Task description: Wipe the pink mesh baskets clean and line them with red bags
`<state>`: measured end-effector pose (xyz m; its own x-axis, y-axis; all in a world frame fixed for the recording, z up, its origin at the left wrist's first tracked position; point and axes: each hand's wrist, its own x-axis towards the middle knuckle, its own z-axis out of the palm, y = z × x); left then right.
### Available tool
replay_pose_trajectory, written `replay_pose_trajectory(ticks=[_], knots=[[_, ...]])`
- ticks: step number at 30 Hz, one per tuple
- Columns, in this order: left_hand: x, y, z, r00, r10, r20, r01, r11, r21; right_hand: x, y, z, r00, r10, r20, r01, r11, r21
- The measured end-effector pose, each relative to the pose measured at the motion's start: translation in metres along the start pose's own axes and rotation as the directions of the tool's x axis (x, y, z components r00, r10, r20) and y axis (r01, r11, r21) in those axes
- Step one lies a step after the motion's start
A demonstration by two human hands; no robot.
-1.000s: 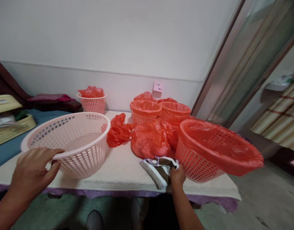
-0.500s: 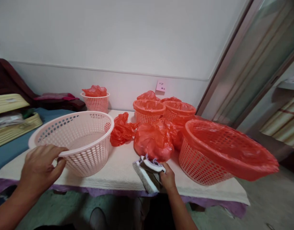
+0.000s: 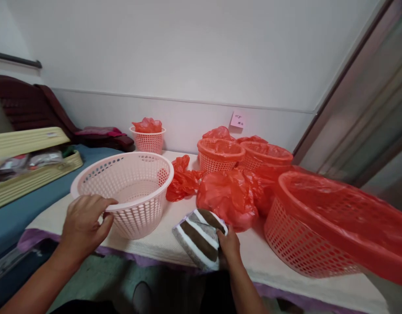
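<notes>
My left hand (image 3: 86, 220) grips the near rim of a large pale pink plastic basket (image 3: 138, 213), fingers over the edge and thumb beneath it. Nothing shows inside that basket. My right hand (image 3: 230, 246) pinches the right edge of a folded cloth (image 3: 201, 237) with brown, white and grey stripes, held over the table's front edge. Just behind the cloth lies a bulging red plastic bag (image 3: 225, 196). A crumpled red bag (image 3: 183, 179) rests between it and the pale basket.
A large basket lined with red plastic (image 3: 305, 235) stands at right. Two smaller lined baskets (image 3: 217, 165) sit at the back, near a pink note (image 3: 236, 120) on the wall. A small basket (image 3: 148, 142) holds red plastic at back left. A yellow case (image 3: 40, 176) lies open at far left.
The view has swung left, so everything sits further right. My right hand has turned the cloth, whose striped face now shows. My left hand keeps its grip on the basket rim.
</notes>
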<state>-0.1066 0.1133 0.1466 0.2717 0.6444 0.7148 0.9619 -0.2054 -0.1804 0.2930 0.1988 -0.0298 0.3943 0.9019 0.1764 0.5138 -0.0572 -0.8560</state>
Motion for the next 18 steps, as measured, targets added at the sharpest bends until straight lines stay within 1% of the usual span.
replay_pose_trajectory(ticks=[2,3,4,5,6,7,8,9,10,11,12,13,14,15,18], knots=[[-0.001,-0.001,0.003,1.000,-0.004,-0.016,0.004,1.000,-0.013,-0.010,-0.006,-0.007,0.998,-0.047,-0.048,0.044,0.997,-0.069],[-0.001,-0.001,0.005,1.000,-0.008,-0.023,0.008,1.000,-0.021,-0.018,-0.011,-0.009,0.993,-0.091,-0.078,0.083,0.992,-0.100],[-0.001,-0.001,0.006,1.000,-0.012,-0.029,0.011,0.999,-0.030,-0.027,-0.016,-0.011,0.980,-0.164,-0.111,0.149,0.980,-0.133],[-0.001,-0.001,0.007,0.999,-0.015,-0.032,0.014,0.999,-0.043,-0.036,-0.022,-0.011,0.954,-0.267,-0.135,0.244,0.956,-0.165],[-0.001,-0.001,0.007,0.999,-0.020,-0.035,0.018,0.998,-0.057,-0.045,-0.028,-0.009,0.912,-0.386,-0.136,0.358,0.914,-0.192],[-0.001,-0.001,0.007,0.999,-0.026,-0.034,0.023,0.997,-0.071,-0.053,-0.034,-0.006,0.858,-0.503,-0.106,0.475,0.855,-0.208],[-0.001,-0.001,0.007,0.999,-0.030,-0.031,0.027,0.996,-0.082,-0.059,-0.039,-0.002,0.803,-0.595,-0.036,0.575,0.790,-0.211],[-0.001,0.000,0.006,0.999,-0.034,-0.026,0.031,0.995,-0.094,-0.063,-0.044,0.003,0.765,-0.640,0.069,0.639,0.742,-0.204],[0.000,0.000,0.005,0.999,-0.038,-0.020,0.035,0.994,-0.108,-0.065,-0.048,0.009,0.753,-0.626,0.203,0.657,0.726,-0.202],[0.000,0.000,0.004,0.999,-0.043,-0.013,0.041,0.992,-0.120,-0.066,-0.051,0.016,0.754,-0.564,0.337,0.645,0.731,-0.221],[0.000,0.000,0.003,0.999,-0.045,-0.005,0.044,0.990,-0.132,-0.065,-0.054,0.023,0.756,-0.479,0.446,0.621,0.740,-0.257],[0.001,0.000,0.003,0.999,-0.046,0.001,0.046,0.988,-0.146,-0.063,-0.055,0.029,0.755,-0.399,0.520,0.597,0.746,-0.295],[0.001,0.000,0.003,0.999,-0.046,0.002,0.046,0.986,-0.158,-0.059,-0.057,0.036,0.754,-0.342,0.561,0.580,0.748,-0.323],[0.000,0.000,0.002,0.999,-0.047,-0.001,0.046,0.985,-0.167,-0.054,-0.057,0.042,0.751,-0.317,0.579,0.573,0.748,-0.335],[0.000,0.001,0.003,0.998,-0.056,-0.020,0.052,0.983,-0.174,-0.039,-0.056,0.055,0.734,-0.331,0.594,0.586,0.751,-0.305]])
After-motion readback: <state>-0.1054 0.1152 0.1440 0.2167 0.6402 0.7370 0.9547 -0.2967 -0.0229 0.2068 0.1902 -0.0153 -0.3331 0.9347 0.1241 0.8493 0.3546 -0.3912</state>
